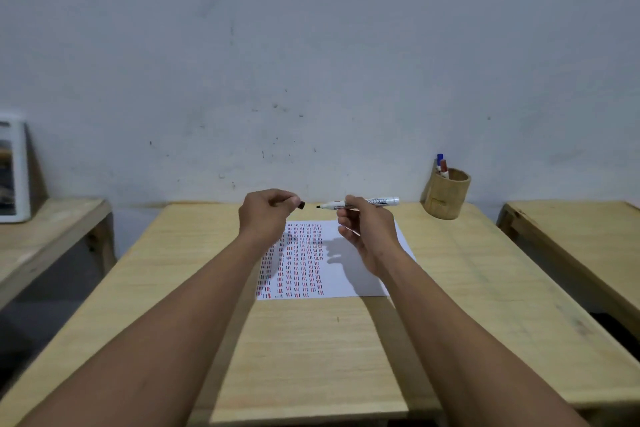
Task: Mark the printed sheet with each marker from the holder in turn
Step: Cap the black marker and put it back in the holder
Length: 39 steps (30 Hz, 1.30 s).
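A white printed sheet (332, 274) with columns of red and dark marks lies on the wooden table (311, 350). Above its far edge, my right hand (363, 229) holds a white marker (377, 202) level, its black tip bare and pointing left. My left hand (266, 212) pinches the marker's dark cap (301, 205), a short gap from the tip. A bamboo holder (446, 196) stands at the table's far right corner, with a blue marker (440, 160) and a red marker (444, 168) sticking out.
A grey wall runs right behind the table. A second wooden table (581, 239) sits to the right across a narrow gap. To the left stands a lower wooden bench (45, 232) with a white framed object (12, 167) leaning on the wall.
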{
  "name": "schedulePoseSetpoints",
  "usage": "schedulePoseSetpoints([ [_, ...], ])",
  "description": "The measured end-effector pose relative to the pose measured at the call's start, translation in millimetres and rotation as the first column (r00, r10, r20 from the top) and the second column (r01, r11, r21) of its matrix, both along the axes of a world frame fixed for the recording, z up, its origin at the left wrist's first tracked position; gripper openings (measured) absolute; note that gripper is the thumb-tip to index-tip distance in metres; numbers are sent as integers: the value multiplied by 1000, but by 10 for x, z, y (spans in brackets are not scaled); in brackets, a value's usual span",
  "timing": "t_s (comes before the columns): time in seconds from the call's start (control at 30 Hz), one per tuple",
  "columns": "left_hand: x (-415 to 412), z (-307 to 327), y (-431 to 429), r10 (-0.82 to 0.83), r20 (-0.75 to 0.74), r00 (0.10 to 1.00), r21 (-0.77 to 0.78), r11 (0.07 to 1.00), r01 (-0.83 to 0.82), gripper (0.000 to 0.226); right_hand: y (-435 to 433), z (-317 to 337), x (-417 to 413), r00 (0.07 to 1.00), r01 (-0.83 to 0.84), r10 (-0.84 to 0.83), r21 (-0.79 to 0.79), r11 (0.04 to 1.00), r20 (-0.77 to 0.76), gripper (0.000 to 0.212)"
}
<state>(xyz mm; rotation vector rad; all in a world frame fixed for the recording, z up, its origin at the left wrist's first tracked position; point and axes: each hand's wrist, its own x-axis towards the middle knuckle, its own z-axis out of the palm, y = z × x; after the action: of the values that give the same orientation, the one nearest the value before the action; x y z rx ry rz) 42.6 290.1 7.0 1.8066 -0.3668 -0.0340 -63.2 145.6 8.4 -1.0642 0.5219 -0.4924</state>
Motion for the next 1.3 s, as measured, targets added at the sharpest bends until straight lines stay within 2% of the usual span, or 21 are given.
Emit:
schedulePoseSetpoints([
  [0.13,-171,108,-143,-122,-195,973,-157,983,92,6,-61,98,-88,1000,26,-26,-10,1000,7,14],
  [0.3,-317,213,-272,-180,-296,938,-261,960,102,6,-131,170,-212,999,30,-30,-24,999,30,14],
  [0.6,-411,320,-404,-216,-322,922,-265,955,131,9,-230,258,-326,998,30,-27,-56,998,64,17],
  [0.77,-437,356,-442,-183,-319,930,-246,964,106,11,-232,255,-355,997,18,-9,-132,991,71,17],
  [0.93,-460,379,-449,-166,-292,942,-211,972,106,9,-229,270,-351,996,38,-22,-187,982,87,27],
  [1.17,-493,438,-470,-266,-328,906,-288,942,172,9,-269,276,-392,997,20,-10,-137,990,78,19],
  [1.3,-554,468,-509,-288,-315,904,-319,930,184,11,-293,241,-399,998,18,-14,-57,998,69,16],
])
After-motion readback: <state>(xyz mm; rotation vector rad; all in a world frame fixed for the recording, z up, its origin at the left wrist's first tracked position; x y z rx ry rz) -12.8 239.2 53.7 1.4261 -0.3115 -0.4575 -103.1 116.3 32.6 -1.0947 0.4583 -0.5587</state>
